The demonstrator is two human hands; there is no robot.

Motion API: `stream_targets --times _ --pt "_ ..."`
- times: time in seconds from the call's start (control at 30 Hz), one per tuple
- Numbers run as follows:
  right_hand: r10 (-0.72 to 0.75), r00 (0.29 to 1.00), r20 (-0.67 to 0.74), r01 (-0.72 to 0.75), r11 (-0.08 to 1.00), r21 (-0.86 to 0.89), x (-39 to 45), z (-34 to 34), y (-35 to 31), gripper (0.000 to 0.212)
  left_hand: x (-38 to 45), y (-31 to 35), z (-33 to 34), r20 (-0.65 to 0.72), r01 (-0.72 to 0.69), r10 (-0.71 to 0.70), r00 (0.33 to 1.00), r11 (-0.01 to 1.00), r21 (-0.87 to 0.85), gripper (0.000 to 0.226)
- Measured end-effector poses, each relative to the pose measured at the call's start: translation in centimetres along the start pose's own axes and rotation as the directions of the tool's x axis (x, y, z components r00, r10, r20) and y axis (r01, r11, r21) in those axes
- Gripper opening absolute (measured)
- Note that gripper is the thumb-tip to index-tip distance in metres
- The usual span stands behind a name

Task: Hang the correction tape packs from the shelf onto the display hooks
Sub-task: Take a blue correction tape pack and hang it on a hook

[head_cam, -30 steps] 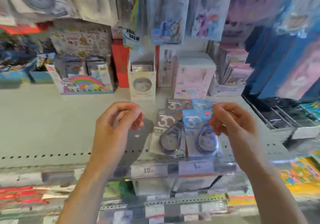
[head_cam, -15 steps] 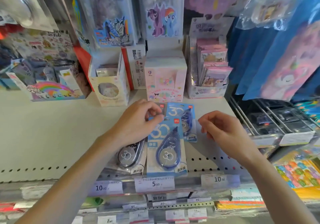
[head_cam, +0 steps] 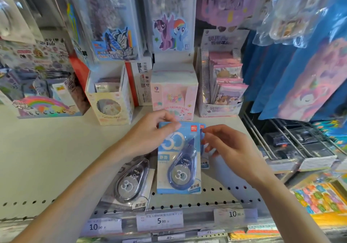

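Observation:
A blue correction tape pack (head_cam: 178,160) lies at the shelf's front, on top of a second blue pack (head_cam: 204,165) that peeks out on its right. My left hand (head_cam: 150,135) pinches the top pack's upper left corner. My right hand (head_cam: 227,149) has its curled fingertips at that pack's right edge; whether they grip it is unclear. A grey correction tape pack (head_cam: 131,182) lies flat to the left, partly under my left wrist. Metal display hooks (head_cam: 277,139) stick out low on the right.
Boxes of stationery stand along the back of the cream shelf (head_cam: 47,158): a rainbow box (head_cam: 45,105), a cream box (head_cam: 110,102) and a pink box (head_cam: 174,90). Hanging packs crowd the top. Price tags (head_cam: 159,221) line the front edge.
The view has shifted closer. My right hand has moved left to the blue pack's right edge. My left hand now pinches the pack's top corner.

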State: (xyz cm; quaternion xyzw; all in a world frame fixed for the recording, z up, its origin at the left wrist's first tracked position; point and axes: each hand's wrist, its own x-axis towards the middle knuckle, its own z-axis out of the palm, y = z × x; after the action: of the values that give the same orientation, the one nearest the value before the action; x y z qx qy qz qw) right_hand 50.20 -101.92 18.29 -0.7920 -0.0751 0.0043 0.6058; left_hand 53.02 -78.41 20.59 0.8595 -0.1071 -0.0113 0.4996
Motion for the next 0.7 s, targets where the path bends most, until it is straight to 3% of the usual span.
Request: stream_targets --times 0.27,0.5,0.6,0.7 --pt "0.051 0.997 0.049 -0.063 0.954 0.292 1.3 1.2 -1.8 0.014 0.9 1.6 0.5 -0.122 -0.031 -0.001 0.992 0.965 -0.259 0.011" --pt "0.108 0.990 -0.094 -0.057 0.900 0.431 2.8 2.2 -3.1 0.026 -0.1 -0.1 1.1 -0.009 0.038 -0.046 0.999 0.900 -0.434 0.055" --pt "0.068 0.994 -0.091 -0.031 0.934 0.356 3.1 2.4 -3.0 0.022 -0.8 -0.7 0.7 -0.060 0.019 -0.052 0.997 0.892 -0.452 0.056" --pt "-0.059 0.994 -0.092 0.051 0.995 -0.089 3.0 1.9 -1.6 0.015 -1.3 -1.1 -0.1 -0.133 0.003 -0.072 0.989 0.890 -0.456 0.046"
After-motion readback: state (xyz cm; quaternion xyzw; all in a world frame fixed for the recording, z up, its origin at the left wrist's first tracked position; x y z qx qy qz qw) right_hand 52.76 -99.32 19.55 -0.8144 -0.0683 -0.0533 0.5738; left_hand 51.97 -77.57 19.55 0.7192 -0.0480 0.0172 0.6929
